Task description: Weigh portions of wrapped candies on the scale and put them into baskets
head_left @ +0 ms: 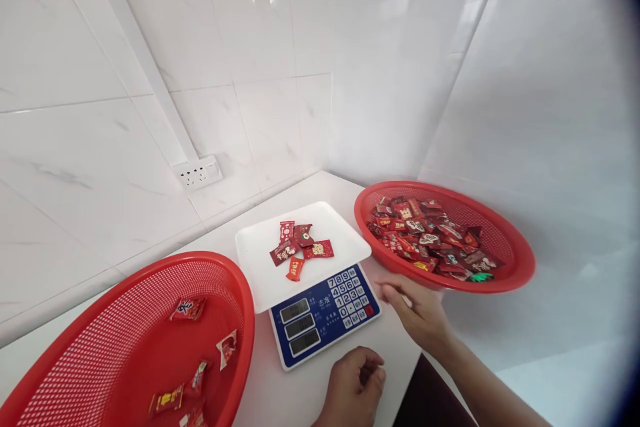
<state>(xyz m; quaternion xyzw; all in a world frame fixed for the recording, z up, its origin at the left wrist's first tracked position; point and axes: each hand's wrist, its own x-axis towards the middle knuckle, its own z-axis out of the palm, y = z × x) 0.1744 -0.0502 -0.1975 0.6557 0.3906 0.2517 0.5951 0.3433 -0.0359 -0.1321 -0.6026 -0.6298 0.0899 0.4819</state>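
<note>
Head view showed five wrapped candies point(303, 236) already on the scale point(325, 313); many filled the right basket point(523, 261), few the left basket point(244, 320). Left hand point(353, 383) and right hand point(421, 312) curled apart; whether fingertips met, nobody could tell.

Candies point(303, 235) on scale point(327, 341), basket point(246, 320) left, basket point(523, 259) right

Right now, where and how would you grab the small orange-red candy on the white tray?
I'd pinch the small orange-red candy across its narrow middle, from above and the near side. It seems to lie flat, its near end facing bare white tray, while its far end sits close to the darker candies.
</note>
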